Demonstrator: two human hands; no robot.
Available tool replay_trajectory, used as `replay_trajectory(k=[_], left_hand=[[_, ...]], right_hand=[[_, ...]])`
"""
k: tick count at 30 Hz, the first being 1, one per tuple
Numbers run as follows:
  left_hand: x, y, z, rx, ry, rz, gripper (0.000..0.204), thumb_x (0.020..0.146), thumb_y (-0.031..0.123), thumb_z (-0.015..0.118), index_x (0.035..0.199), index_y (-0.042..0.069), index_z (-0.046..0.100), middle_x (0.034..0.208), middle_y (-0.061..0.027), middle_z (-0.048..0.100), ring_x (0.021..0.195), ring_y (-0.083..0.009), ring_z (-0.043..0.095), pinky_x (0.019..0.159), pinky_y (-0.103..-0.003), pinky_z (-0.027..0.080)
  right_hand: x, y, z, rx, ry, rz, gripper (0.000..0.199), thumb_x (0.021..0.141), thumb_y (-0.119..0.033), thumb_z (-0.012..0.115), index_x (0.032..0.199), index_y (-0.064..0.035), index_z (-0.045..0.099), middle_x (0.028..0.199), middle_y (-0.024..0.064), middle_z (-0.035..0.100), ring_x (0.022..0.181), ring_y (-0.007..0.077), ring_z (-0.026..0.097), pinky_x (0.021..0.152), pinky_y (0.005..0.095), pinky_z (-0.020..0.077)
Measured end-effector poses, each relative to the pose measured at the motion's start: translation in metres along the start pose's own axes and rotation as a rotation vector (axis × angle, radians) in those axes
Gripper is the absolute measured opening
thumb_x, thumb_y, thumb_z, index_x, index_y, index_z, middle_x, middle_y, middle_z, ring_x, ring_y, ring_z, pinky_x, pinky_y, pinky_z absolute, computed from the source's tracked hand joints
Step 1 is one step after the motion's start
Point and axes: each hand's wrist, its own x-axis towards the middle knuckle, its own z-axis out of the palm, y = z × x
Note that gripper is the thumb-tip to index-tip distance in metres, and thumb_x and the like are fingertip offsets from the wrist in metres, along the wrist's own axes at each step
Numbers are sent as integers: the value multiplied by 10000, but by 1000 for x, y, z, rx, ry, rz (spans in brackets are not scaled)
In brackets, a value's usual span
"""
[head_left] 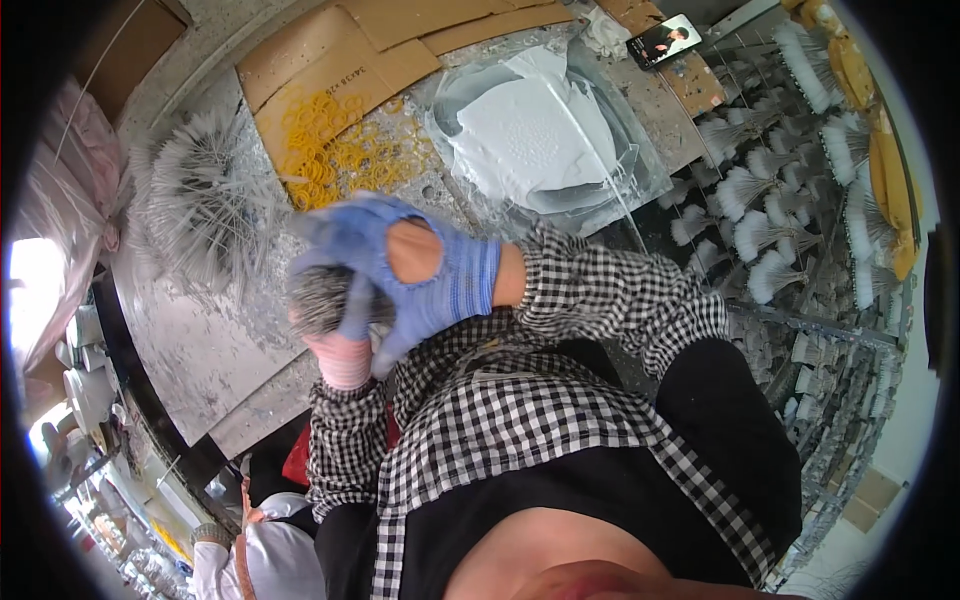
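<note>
My right hand (418,262), in a blue knitted glove with a round opening on its back, lies across my left hand (335,300). Its fingers are smeared by motion. The left glove has a pink cuff and a grey, streaked surface. That hand looks rounded and closed, but its fingers and anything in them are hidden behind the right hand. Just beyond both hands lies a pile of yellow rubber bands (325,150). Left of them, a large heap of thin, pale grey filament bundles (205,205) spreads over the table.
Past the right forearm, white paste (535,130) fills a plastic-lined tray (640,185). Cardboard (390,25) covers the table's far side, with a phone (665,42) nearby. Racks of white-tipped bundles (765,235) stand at right. Another person's sleeve (215,560) shows at lower left.
</note>
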Motion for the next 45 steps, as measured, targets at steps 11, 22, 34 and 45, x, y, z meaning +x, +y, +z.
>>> replay_trajectory(k=[11,22,34,45], left_hand=[[26,-30,-34,790,-482,432,705,791,315,818,1387,82,522,1302,-98,613,1225,-250,582,1066,-397,455],[29,-72,-61,1328,-621,586,681,662,525,818,1168,97,667,1215,-50,684,1232,-269,595,1112,-475,362],[8,-79,-48,1290,-459,614,821,678,460,817,1346,81,526,1356,-144,592,1344,-354,503,1133,-547,334],[-100,-79,-44,288,-367,-452,522,790,78,759,1264,-41,573,1174,-131,700,1074,-173,671,935,-322,535]], right_hand=[[-65,44,49,94,57,33,1027,685,-307,839,1538,-75,316,1412,166,492,1290,329,511,1131,447,383],[-68,22,34,-20,13,238,819,712,-301,814,1427,-103,467,1233,164,617,1103,351,613,1009,417,473],[-110,41,54,-221,14,226,856,649,-257,839,1403,-45,496,1210,174,618,1150,382,583,1077,453,431],[-160,-28,53,312,-417,931,976,655,-538,833,1353,45,481,1132,231,677,1071,365,660,947,394,525]])
